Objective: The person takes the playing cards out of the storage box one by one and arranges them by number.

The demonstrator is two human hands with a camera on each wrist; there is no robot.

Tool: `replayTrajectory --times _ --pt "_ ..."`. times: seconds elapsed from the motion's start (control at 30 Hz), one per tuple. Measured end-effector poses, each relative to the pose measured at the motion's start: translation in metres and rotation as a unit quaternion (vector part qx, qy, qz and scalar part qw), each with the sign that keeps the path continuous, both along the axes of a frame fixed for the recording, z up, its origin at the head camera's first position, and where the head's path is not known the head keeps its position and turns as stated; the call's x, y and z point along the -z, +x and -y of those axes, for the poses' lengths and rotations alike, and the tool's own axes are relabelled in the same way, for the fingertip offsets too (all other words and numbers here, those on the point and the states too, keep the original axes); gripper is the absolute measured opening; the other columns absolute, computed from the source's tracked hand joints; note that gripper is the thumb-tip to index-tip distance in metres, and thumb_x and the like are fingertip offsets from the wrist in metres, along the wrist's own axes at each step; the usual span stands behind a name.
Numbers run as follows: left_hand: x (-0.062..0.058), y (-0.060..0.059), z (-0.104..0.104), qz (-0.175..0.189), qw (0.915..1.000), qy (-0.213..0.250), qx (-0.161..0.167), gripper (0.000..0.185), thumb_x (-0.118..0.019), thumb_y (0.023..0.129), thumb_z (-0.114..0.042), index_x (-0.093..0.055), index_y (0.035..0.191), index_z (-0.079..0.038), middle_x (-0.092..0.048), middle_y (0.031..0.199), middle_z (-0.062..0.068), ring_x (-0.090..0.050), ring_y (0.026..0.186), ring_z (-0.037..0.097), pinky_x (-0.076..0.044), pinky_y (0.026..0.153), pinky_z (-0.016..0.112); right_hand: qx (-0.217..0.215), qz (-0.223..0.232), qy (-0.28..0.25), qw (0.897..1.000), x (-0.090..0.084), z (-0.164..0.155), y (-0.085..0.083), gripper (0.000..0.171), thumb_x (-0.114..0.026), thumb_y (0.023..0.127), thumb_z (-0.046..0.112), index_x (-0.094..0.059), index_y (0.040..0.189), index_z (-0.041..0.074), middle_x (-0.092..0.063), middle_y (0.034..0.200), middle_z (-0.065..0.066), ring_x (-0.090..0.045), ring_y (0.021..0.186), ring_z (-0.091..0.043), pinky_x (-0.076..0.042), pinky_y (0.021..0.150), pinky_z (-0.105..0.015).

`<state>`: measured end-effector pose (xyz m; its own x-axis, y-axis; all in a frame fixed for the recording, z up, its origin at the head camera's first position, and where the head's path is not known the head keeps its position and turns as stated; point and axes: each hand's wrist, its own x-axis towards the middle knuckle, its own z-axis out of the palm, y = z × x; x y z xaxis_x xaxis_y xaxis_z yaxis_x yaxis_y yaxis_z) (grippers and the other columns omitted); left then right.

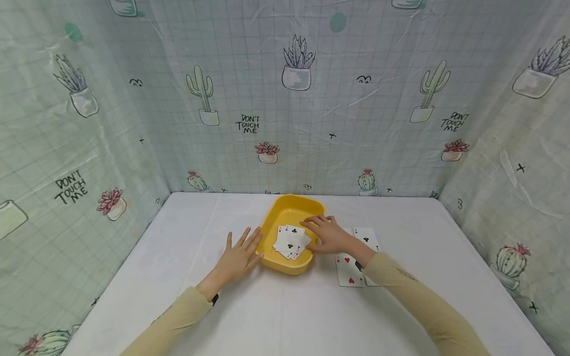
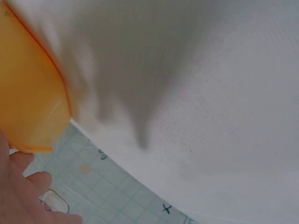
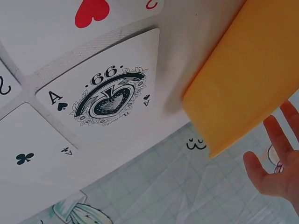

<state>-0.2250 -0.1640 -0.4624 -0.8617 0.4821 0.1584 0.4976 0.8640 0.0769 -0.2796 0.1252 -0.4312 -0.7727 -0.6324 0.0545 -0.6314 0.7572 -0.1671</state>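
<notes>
The right hand point(image 1: 327, 233) reaches over the right rim of the yellow tray point(image 1: 272, 225), fingers relaxed and spread above the loose cards in the tray point(image 1: 291, 241) — it grasps nothing that I can see. The left hand point(image 1: 238, 257) lies flat on the white table point(image 1: 285, 311), straight fingers touching the tray's left wall.

I think the risk is here: the pile is untidy, so a careless pinch may lift several cards or scatter them. The sleeve also passes over the cards on the table point(image 1: 349, 269) — among them the ace of spades point(image 3: 105, 100) — and may drag them.
</notes>
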Motion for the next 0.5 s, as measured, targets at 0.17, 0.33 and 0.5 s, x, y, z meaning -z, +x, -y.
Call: replayTrajectory --times 0.17,0.33,0.5 --pt "-0.001 0.002 -0.001 -0.002 1.0000 -0.002 0.000 0.060 -0.034 0.094 -0.045 -0.023 0.142 -0.012 -0.018 0.150 0.002 -0.012 0.139 0.027 -0.006 0.102 0.066 0.012 0.014 0.012 1.000 0.000 0.008 -0.005 0.066 -0.059 0.080 0.045 -0.036 0.137 0.018 -0.041 0.135 -0.006 -0.036 0.119 -0.027 -0.024 0.098 -0.055" --pt "0.000 0.001 -0.001 -0.004 1.0000 0.006 0.002 0.059 -0.036 0.093 -0.044 -0.024 0.142 -0.011 -0.019 0.150 0.003 -0.014 0.138 0.028 -0.006 0.102 0.066 0.004 0.025 0.019 0.999 0.003 0.016 -0.012 0.066 -0.060 0.080 0.045 -0.038 0.136 0.016 -0.042 0.133 -0.008 -0.037 0.116 -0.028 -0.027 0.095 -0.056" --pt "0.002 0.001 -0.001 -0.001 1.0000 0.003 -0.002 0.059 -0.035 0.094 -0.044 -0.023 0.142 -0.012 -0.018 0.150 0.002 -0.013 0.139 0.028 -0.005 0.102 0.066 -0.008 0.040 0.045 0.998 0.009 0.027 -0.019 0.071 -0.059 0.080 0.048 -0.034 0.137 0.016 -0.039 0.134 -0.007 -0.035 0.119 -0.027 -0.025 0.097 -0.056"
